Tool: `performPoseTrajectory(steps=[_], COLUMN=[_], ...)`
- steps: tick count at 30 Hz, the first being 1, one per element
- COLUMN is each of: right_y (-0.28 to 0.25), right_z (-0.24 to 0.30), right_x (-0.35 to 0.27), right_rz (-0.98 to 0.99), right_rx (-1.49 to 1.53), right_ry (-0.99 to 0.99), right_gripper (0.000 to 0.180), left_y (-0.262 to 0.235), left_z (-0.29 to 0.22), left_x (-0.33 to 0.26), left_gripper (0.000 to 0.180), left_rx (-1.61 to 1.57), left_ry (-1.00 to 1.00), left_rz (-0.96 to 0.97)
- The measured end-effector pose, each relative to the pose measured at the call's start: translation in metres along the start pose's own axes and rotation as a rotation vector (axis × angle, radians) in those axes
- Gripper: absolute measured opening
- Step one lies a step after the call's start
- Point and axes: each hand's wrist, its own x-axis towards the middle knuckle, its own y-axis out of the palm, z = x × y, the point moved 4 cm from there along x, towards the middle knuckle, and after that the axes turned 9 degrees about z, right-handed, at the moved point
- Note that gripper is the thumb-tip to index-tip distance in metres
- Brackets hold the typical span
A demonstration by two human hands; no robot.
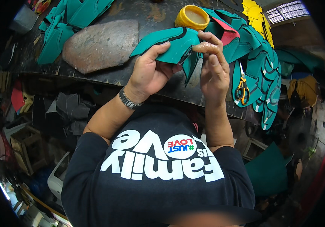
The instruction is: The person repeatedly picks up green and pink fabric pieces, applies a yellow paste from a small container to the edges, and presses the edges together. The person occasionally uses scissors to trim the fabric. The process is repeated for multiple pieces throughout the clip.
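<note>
A curved teal shoe-upper piece [170, 43] with a black line along it is held above the table's near edge. My left hand [151, 72] grips it, thumb on top and fingers underneath. Beside its right end is my right hand [214, 68], fingers bent and apart, one wet-looking fingertip against the piece's dark edge. The right hand's thumb stands away from the piece. Just beyond stands a yellow tub [182, 19] holding a tan, glue-like substance.
A worn flat slab [102, 45] lies left on the dark table [147, 25]. Teal pieces [81, 13] are stacked at the far left. More teal pieces [259, 62] heap at right, with orange-handled scissors [242, 90] on them. Yellow pieces [254, 15] lie beyond.
</note>
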Motion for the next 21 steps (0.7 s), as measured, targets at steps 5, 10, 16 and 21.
performPoseTrajectory(steps=[5,10,16,21], right_y=[0.004,0.011,0.011,0.012], right_z=[-0.008,-0.004,-0.005,-0.008], right_x=[-0.007,-0.014,-0.017,-0.021], right_rz=[-0.048,0.012,0.082,0.120], right_rx=[-0.416,-0.895,-0.938,-1.065], right_ry=[-0.053,-0.203,-0.235,-0.210], right_gripper=[0.027,0.050,0.063,0.060], left_y=[-0.005,-0.002,-0.003,-0.012], left_z=[0.005,0.004,0.009,0.011], left_x=[-0.002,-0.001,-0.002,0.000], left_gripper=[0.034,0.034,0.033,0.034], left_rx=[-0.092,-0.056,-0.111,-0.154], left_ry=[-0.025,-0.016,-0.042,-0.035], left_rz=[-0.012,-0.116,-0.126,-0.147])
